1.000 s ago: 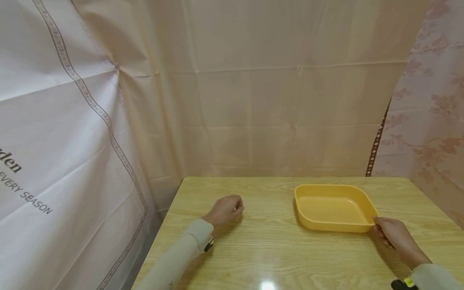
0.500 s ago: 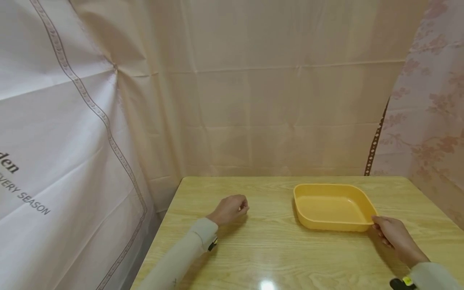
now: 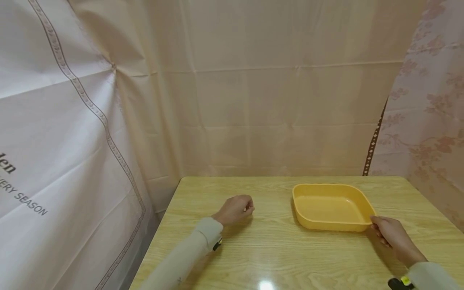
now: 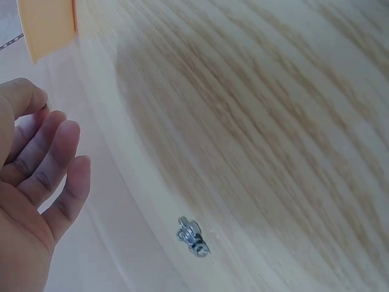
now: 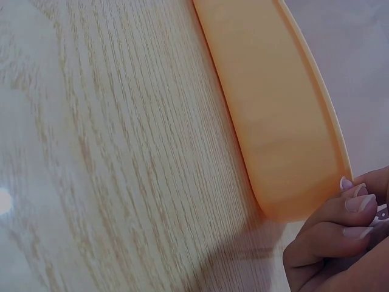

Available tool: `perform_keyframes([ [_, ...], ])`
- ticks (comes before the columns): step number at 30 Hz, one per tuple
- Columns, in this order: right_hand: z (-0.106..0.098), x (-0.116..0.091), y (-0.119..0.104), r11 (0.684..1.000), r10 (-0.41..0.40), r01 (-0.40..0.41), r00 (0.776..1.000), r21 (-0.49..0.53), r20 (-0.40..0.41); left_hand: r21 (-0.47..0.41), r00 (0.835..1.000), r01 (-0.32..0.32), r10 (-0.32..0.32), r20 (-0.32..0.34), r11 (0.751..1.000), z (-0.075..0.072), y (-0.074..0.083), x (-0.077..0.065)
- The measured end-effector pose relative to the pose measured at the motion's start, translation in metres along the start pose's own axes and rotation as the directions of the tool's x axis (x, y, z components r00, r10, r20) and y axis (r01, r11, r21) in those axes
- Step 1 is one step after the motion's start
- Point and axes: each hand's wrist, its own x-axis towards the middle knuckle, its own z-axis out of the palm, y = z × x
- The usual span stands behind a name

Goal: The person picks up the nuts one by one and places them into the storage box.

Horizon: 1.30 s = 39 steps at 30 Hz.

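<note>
My right hand [image 3: 393, 237] pinches the near right corner of a shallow yellow tray [image 3: 335, 207] between thumb and fingers. The tray has rounded corners, and nothing lies inside it. In the right wrist view the fingertips [image 5: 358, 204] meet the tray's rim. My left hand [image 3: 235, 209] is over the table to the tray's left, its fingers loosely bent. No held thing can be made out there; a tiny dark speck shows near the thumb tip in the left wrist view. That view also has a small silver metal piece [image 4: 193, 237] of unclear kind, not visible from the head.
The wood-grain table [image 3: 275, 249] reflects a bright light spot near its front. Beige cloth [image 3: 275, 100] hangs behind it, with a white printed sheet [image 3: 65, 161] at the left and a floral one [image 3: 431, 121] at the right.
My left hand has slid slowly to the right, nearer the tray. The right hand keeps its grip on the tray's corner, and both show only a slight shift left in view.
</note>
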Motion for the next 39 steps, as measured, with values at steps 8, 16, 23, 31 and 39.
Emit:
perform_keyframes([
  [8, -0.001, 0.0, 0.0, 1.0, -0.002, 0.002, 1.0, 0.002, -0.006, 0.012, 1.0, -0.022, 0.022, -0.003, 1.0, 0.004, 0.002, 0.006],
  [16, -0.001, 0.001, 0.0, 1.0, 0.008, -0.008, 1.0, 0.003, -0.004, 0.007, 1.0, -0.023, 0.023, 0.015, 1.0, 0.007, 0.009, 0.015],
  [23, 0.001, -0.001, 0.0, 1.0, 0.007, -0.007, 1.0, -0.005, -0.003, 0.006, 0.999, -0.048, 0.048, 0.018, 0.999, 0.009, 0.019, 0.023],
  [31, 0.0, 0.001, 0.001, 1.0, 0.015, -0.015, 1.0, -0.001, -0.001, 0.02, 0.996, -0.084, 0.084, 0.02, 0.996, 0.013, 0.027, 0.032],
  [39, 0.0, -0.001, 0.0, 1.0, 0.008, -0.008, 1.0, 0.002, 0.003, 0.019, 0.993, -0.122, 0.122, 0.008, 0.992, 0.016, 0.034, 0.04],
])
